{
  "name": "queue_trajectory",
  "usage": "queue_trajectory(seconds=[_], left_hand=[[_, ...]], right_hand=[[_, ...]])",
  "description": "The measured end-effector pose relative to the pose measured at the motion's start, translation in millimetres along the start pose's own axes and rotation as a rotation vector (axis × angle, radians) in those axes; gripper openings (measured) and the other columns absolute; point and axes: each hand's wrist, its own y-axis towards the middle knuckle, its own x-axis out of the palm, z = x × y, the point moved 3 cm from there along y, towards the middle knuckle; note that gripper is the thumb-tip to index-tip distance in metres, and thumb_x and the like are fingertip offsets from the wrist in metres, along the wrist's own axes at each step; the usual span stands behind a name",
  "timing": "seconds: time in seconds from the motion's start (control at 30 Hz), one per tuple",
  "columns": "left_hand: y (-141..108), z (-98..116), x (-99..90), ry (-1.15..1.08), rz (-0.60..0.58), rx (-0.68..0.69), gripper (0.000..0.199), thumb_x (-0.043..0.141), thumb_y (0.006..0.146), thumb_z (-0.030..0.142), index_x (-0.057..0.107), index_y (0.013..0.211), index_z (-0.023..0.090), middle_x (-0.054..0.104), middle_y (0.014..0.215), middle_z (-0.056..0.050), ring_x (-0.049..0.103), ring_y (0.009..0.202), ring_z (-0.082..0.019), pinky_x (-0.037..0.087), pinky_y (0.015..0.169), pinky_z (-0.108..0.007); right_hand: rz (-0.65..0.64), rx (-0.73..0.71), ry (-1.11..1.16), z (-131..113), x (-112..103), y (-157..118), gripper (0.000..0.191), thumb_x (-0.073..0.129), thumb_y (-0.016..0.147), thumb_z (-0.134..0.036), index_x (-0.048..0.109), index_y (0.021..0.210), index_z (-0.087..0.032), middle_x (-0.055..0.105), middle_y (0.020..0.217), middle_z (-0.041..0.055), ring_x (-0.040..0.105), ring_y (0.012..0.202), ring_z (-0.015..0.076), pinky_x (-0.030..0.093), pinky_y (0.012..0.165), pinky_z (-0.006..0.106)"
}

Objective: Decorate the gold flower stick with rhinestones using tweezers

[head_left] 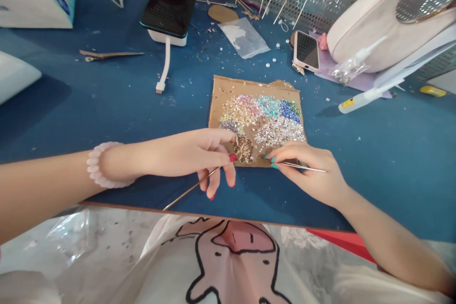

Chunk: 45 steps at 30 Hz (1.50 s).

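Note:
Between the thumb and index finger of my left hand (213, 154) is a brown-gold sparkly ornament (244, 148) on a thin stick (188, 193), which slants down toward the table's front edge. The hand's other fingers hang loosely below. My right hand (309, 166) pinches slim metal tweezers (301, 166), their tips pointing left toward the ornament and apart from it. Whether the tips grip anything is too small to tell. Beneath both hands lies a piece of cardboard (218, 90) bearing piles of tiny rhinestones (280, 130) in white, blue, turquoise, pink, yellow and grey.
Behind the cardboard lie a small plastic bag (244, 37) and loose pearls. A black phone (169, 7) rests on a white block with a cable. A white phone (306, 51), a pen-like tube (370, 97) and a pale bag (374, 14) sit right; metal clippers (110, 54) lie left.

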Motion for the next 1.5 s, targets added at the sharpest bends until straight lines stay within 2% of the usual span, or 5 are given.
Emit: queue_trajectory(seconds=[0.33,0.77,1.23,1.5], left_hand=[[0.5,-1.0,-0.9,-0.007,0.013,0.007,0.015,0.047,0.094,0.027,0.041,0.083,0.020,0.070,0.082,-0.003,0.064,0.049,-0.010,0.048,0.045,-0.020],[0.1,-0.8,0.2,0.007,0.005,-0.016,0.018,0.043,0.097,0.025,0.038,0.081,0.019,0.069,0.082,-0.001,0.063,0.048,-0.009,0.047,0.045,-0.019],[0.0,1.2,0.9,0.013,-0.004,-0.025,0.020,0.040,0.099,0.019,0.036,0.079,0.018,0.065,0.065,0.005,0.063,0.047,-0.007,0.044,0.044,-0.014],[-1.6,2.6,0.8,0.019,0.002,-0.034,0.020,0.039,0.099,0.019,0.036,0.079,0.018,0.067,0.074,0.004,0.063,0.047,-0.005,0.044,0.044,-0.014]], right_hand=[[-0.012,0.009,0.010,1.1,0.4,-1.2,0.008,0.059,0.087,-0.016,0.062,0.089,-0.023,0.072,0.087,0.0036,0.069,0.083,0.0167,0.054,0.074,0.032],[-0.022,0.028,0.043,1.5,0.6,-2.8,0.009,0.059,0.086,-0.015,0.063,0.090,-0.023,0.072,0.089,0.0030,0.068,0.083,0.0159,0.054,0.074,0.031],[-0.023,0.000,0.042,1.4,1.5,-1.5,0.010,0.060,0.086,-0.013,0.063,0.089,-0.021,0.072,0.089,0.0028,0.068,0.084,0.0143,0.053,0.075,0.028],[-0.021,0.002,0.040,2.0,1.8,-1.0,0.010,0.060,0.086,-0.012,0.063,0.089,-0.021,0.072,0.089,0.0025,0.068,0.085,0.0134,0.053,0.076,0.026]])
